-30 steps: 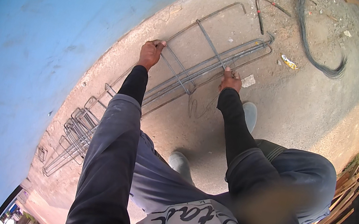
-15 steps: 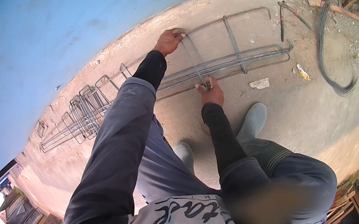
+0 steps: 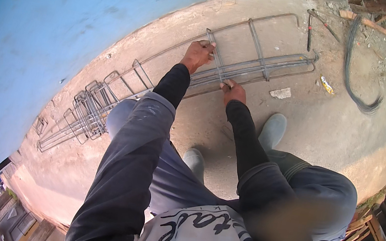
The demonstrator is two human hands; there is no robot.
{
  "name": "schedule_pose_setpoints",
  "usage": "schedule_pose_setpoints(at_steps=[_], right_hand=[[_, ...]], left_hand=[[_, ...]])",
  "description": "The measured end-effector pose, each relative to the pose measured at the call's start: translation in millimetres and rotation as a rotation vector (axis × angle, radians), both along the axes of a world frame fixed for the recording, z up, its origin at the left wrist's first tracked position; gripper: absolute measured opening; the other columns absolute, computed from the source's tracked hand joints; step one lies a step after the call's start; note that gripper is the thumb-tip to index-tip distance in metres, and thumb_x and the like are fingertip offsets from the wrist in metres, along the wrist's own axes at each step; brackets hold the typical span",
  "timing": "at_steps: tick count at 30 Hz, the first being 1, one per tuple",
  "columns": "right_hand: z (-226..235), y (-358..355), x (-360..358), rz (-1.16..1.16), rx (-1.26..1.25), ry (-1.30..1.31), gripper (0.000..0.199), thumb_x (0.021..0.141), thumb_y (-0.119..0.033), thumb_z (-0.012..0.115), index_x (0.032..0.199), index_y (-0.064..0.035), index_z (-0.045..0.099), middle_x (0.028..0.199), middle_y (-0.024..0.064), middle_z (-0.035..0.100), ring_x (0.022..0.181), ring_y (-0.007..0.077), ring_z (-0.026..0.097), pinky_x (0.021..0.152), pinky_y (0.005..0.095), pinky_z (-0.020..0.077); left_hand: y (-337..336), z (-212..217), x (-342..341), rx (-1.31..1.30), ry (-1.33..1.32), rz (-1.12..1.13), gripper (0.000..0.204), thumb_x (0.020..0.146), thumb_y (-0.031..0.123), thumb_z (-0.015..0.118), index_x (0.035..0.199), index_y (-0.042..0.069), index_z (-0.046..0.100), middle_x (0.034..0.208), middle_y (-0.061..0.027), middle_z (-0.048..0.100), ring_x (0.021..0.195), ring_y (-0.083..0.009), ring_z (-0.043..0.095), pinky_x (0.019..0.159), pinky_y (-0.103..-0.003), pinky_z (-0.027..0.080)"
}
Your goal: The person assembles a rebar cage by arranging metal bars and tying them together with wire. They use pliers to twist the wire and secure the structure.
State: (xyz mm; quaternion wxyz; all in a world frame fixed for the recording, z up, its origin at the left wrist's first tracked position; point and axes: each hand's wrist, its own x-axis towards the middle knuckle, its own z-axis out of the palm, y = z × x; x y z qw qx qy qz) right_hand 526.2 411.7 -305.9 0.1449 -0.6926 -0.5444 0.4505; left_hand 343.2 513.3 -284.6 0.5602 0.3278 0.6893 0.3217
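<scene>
A long frame of steel reinforcing bars lies on the ground, with rectangular wire stirrups around its bars. My left hand has its fingers closed on the side of one stirrup, just below the upper long bar. At that stirrup's lower end, by the bundled long bars, my right hand pinches it between thumb and fingers. Another stirrup stands across the bars further right. Several more stirrups are bunched towards the frame's left end. My palms hide part of the grip.
A blue wall runs along the far left side. Long-handled cutters or pincers, a bundle of thin tie wire, a yellow wrapper and a broken chunk lie on the right. My boots stand near the frame.
My left hand has left the upper long bar and now grips the stirrup's side, lower and further right. My right hand stays at the stirrup's lower end. The view has shifted slightly.
</scene>
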Motion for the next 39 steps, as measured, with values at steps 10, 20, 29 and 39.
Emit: schedule_pose_setpoints(at_steps=[10, 20, 29, 39], right_hand=[[0.6, -8.2, 6.5, -0.132, -0.048, -0.089, 0.036, 0.092, -0.033, 0.064, 0.119, -0.0088, 0.068, 0.11, 0.0201, 0.069, 0.105, 0.0378, 0.064, 0.09, 0.0436, 0.0498], [-9.2, -17.7, 1.6, -0.218, -0.036, -0.013, 0.029, 0.089, -0.027, 0.069, 0.113, -0.0102, 0.066, 0.099, 0.0174, 0.07, 0.094, 0.0358, 0.067, 0.082, 0.0418, 0.0504], [-40.5, -23.9, 16.2, -0.325, 0.121, 0.199, 0.019, 0.086, -0.011, 0.076, 0.102, -0.008, 0.066, 0.071, -0.0007, 0.055, 0.063, 0.0104, 0.048, 0.058, 0.0285, 0.0409], [-33.1, -25.9, 1.6, -0.394, 0.113, 0.365, 0.013, 0.087, -0.014, 0.075, 0.092, -0.0034, 0.069, 0.072, 0.0009, 0.059, 0.066, 0.011, 0.052, 0.059, 0.0304, 0.0428]], left_hand=[[-11.3, -4.5, 25.6, 0.055, -0.078, 0.027, 0.021, 0.097, 0.013, 0.059, 0.09, -0.005, 0.067, 0.077, -0.009, 0.069, 0.057, -0.0136, 0.06, 0.056, -0.027, 0.052], [-42.5, -9.8, 19.5, -0.031, 0.04, -0.365, 0.034, 0.097, 0.025, 0.063, 0.099, -0.008, 0.068, 0.087, -0.0121, 0.072, 0.071, -0.0181, 0.066, 0.067, -0.03, 0.054], [-79.6, -12.1, 39.9, -0.149, -0.265, -0.327, 0.03, 0.095, 0.022, 0.066, 0.106, -0.005, 0.07, 0.101, -0.0115, 0.071, 0.092, -0.02, 0.067, 0.084, -0.031, 0.053], [-86.9, -26.4, 35.3, -0.124, -0.131, -0.331, 0.029, 0.089, 0.026, 0.071, 0.091, -0.003, 0.074, 0.081, -0.0114, 0.071, 0.071, -0.017, 0.066, 0.069, -0.031, 0.053]])
